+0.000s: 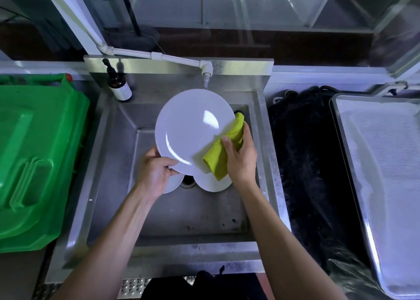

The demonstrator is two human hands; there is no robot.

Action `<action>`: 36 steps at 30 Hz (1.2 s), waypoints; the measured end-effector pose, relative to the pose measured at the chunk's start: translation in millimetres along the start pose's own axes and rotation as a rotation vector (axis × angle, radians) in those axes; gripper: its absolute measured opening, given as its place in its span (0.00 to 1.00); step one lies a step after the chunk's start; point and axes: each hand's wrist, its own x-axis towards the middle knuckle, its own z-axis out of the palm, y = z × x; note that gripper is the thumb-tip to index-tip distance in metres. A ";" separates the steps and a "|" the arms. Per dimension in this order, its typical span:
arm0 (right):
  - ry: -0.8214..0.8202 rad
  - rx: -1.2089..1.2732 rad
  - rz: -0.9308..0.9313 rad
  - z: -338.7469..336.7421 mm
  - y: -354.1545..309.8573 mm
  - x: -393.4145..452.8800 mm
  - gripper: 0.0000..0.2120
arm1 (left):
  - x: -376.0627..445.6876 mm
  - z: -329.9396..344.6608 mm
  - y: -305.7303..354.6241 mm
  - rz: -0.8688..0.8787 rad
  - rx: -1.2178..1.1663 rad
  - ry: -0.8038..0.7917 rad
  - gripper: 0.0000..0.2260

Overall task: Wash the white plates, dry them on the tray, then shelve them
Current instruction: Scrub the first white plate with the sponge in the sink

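A large white plate (191,129) is held tilted over the steel sink (113,163), below the white tap (206,71). My left hand (154,172) grips its lower left rim. My right hand (241,156) presses a folded yellow-green cloth (219,156) against the plate's lower right edge. Two smaller white plates lie on the sink floor beside the drain, one (213,183) under the cloth and one (173,183) partly hidden by my left hand.
A brown pump bottle (119,86) stands at the sink's back left corner. A green plastic bin lid (34,158) lies to the left. To the right are a black bag (304,163) and a metal tray (384,174) lined with white mesh.
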 end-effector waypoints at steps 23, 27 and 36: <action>-0.350 -0.345 -0.238 -28.6 -23.4 43.7 0.29 | 35.0 -7.0 55.1 -0.001 0.810 -0.306 0.12; -0.380 -0.391 -0.262 -29.3 -28.9 46.1 0.30 | 36.9 -0.1 55.2 0.044 0.865 -0.341 0.19; -0.393 -0.560 -0.401 -26.9 -28.4 42.2 0.28 | 36.8 22.1 59.2 0.107 1.052 -0.407 0.29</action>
